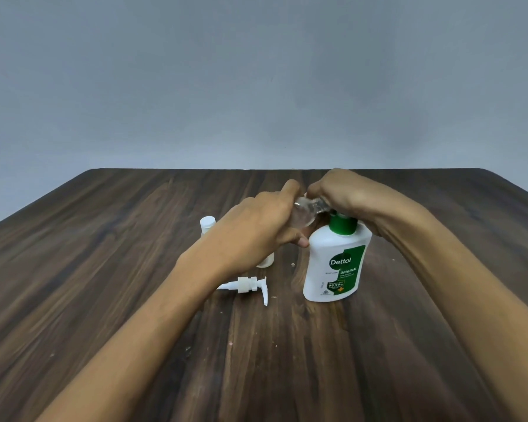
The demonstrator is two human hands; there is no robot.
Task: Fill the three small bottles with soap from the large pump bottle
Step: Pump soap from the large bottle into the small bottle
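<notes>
The large white Dettol soap bottle (337,263) with a green collar stands upright on the wooden table (134,239), its pump taken off. The white pump head (250,286) lies on its side to the bottle's left. My left hand (256,226) grips a small clear bottle (302,216), held tilted just above and left of the large bottle's neck. My right hand (339,190) pinches the small bottle's top end; what is under its fingers is hidden. A second small bottle with a white cap (207,223) stands behind my left hand. A third small bottle (265,261) shows only its base under my left wrist.
The table's far edge (287,169) meets a plain grey wall. A few small white specks lie on the wood around the bottles (293,264).
</notes>
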